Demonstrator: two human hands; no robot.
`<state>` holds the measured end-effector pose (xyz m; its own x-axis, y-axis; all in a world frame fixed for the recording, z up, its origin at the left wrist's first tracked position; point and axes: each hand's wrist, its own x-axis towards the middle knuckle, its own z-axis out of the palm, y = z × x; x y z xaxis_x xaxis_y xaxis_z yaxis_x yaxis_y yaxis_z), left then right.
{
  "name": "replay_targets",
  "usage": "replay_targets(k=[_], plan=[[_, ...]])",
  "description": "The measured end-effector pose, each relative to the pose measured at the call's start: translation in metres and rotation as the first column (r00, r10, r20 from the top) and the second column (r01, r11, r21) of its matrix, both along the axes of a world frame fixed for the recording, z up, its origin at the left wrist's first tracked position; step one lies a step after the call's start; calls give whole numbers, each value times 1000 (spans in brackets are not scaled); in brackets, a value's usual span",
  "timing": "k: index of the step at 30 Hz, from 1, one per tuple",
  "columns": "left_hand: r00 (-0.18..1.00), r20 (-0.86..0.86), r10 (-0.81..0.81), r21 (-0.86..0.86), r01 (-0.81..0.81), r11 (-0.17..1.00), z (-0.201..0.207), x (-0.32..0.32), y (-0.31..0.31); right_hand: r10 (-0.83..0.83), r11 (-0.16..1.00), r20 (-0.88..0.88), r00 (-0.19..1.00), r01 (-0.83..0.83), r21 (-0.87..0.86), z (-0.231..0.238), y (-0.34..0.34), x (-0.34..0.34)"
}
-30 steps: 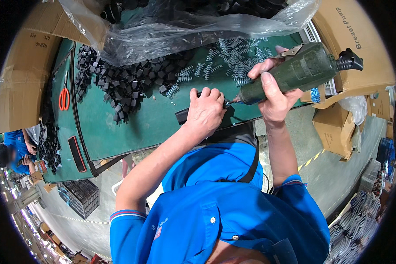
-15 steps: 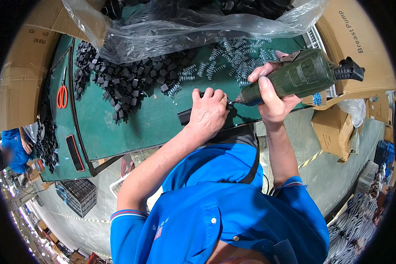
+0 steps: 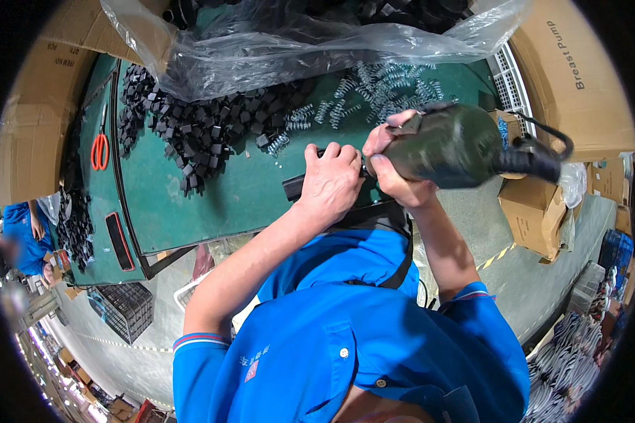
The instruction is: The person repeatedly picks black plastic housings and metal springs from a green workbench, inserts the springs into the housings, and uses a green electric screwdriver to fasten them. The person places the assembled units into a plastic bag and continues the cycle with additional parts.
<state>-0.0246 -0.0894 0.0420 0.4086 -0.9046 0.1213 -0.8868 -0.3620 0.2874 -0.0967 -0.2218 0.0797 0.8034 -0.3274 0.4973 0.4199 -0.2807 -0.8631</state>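
Observation:
My left hand (image 3: 333, 176) is closed around a black plastic part (image 3: 293, 188) near the front edge of the green table. Most of that part is hidden under my fingers. My right hand (image 3: 400, 162) grips a dark green electric screwdriver (image 3: 448, 146), held nearly level and smeared by motion. Its tip end points left at the part by my left hand; the tip itself is hidden. Just beyond my hands lies a heap of metal coil springs (image 3: 381, 92). Left of the springs is a large pile of small black blocks (image 3: 204, 123).
Clear plastic sheeting (image 3: 289, 60) covers dark items at the back. Orange-handled scissors (image 3: 100, 151) and a red-edged black case (image 3: 120, 242) lie on the left. Cardboard boxes (image 3: 42, 127) flank the table. A black crate (image 3: 125, 310) stands on the floor. Another person (image 3: 25, 236) is at far left.
My right hand and the screwdriver have moved left, up against my left hand, and the screwdriver's rear end has dropped lower. My left hand has barely moved.

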Motion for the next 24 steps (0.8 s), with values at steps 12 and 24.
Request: replay_targets(k=[12, 24], plan=[[1000, 3, -27, 54, 26, 998, 4, 1, 1, -81, 921, -88, 993, 108, 374, 62, -34, -15], [984, -110, 142, -103, -153, 983, 61, 0, 63, -812, 584, -542, 217, 315, -748, -4, -132, -73]])
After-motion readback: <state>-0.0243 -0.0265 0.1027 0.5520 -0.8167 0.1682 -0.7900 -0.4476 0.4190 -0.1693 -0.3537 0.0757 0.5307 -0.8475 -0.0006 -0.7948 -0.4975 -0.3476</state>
